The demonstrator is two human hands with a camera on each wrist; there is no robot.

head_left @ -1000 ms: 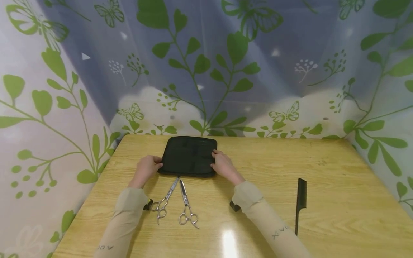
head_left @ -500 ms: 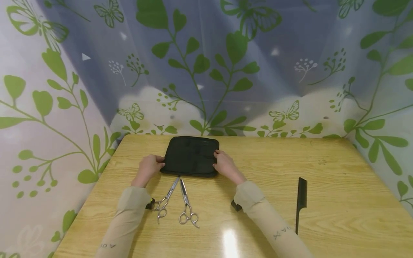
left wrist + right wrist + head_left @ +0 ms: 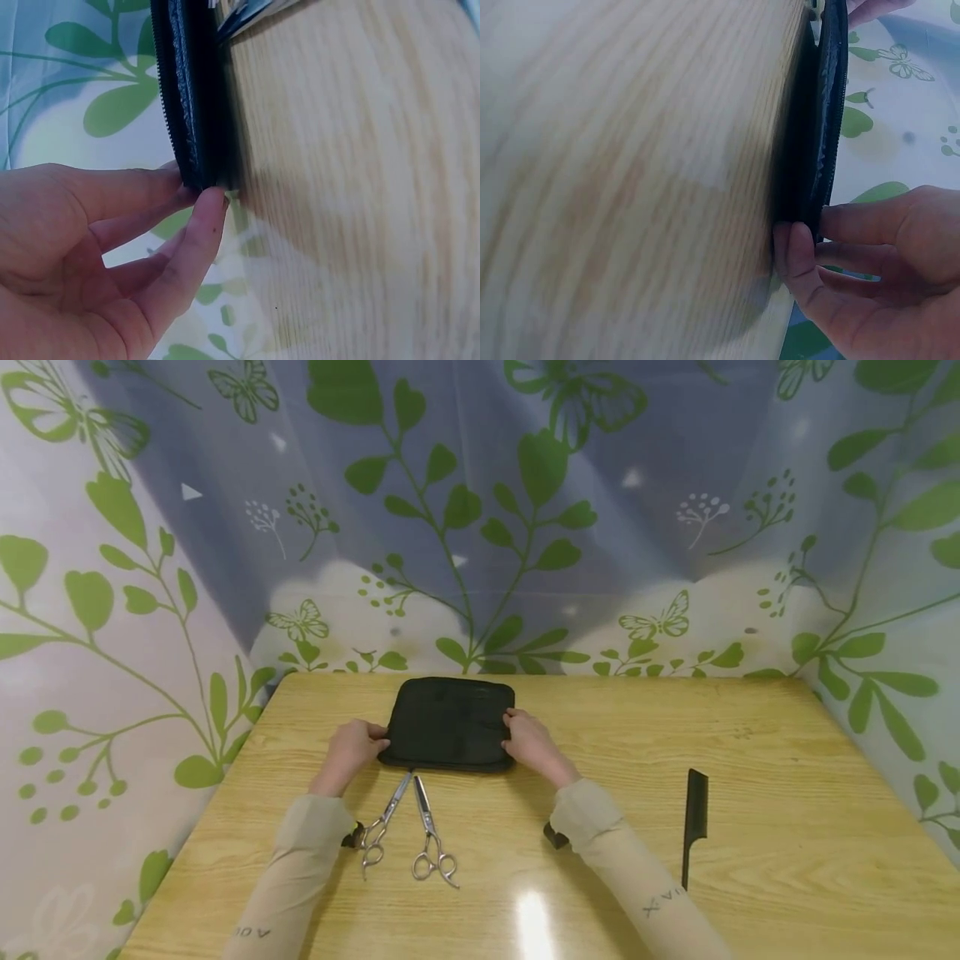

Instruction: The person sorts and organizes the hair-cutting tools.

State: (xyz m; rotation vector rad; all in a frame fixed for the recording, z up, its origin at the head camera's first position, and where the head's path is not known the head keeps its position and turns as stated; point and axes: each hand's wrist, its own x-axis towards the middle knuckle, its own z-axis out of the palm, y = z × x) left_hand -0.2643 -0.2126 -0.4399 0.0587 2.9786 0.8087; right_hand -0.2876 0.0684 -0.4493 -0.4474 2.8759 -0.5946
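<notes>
A flat black zippered case (image 3: 450,724) lies at the back of the wooden table, its lid down. My left hand (image 3: 352,752) pinches its left edge between thumb and fingers, and the left wrist view shows the zipper teeth along the case (image 3: 196,97) there. On the opposite side my right hand (image 3: 534,745) pinches the right edge, thumb on the near side in the right wrist view. Just in front of the case lie two pairs of metal hairdressing scissors, the left scissors (image 3: 386,822) and the right scissors (image 3: 429,835). What the case contains is hidden.
A black tail comb (image 3: 696,814) lies on the right part of the table (image 3: 787,793), its tail partly behind the right sleeve (image 3: 637,868). Patterned curtains (image 3: 480,527) hang along the back and both sides.
The black case has slid slightly to the right, with both hands still pinching its edges. The scissors and the comb lie where they were; the head view has shifted a little.
</notes>
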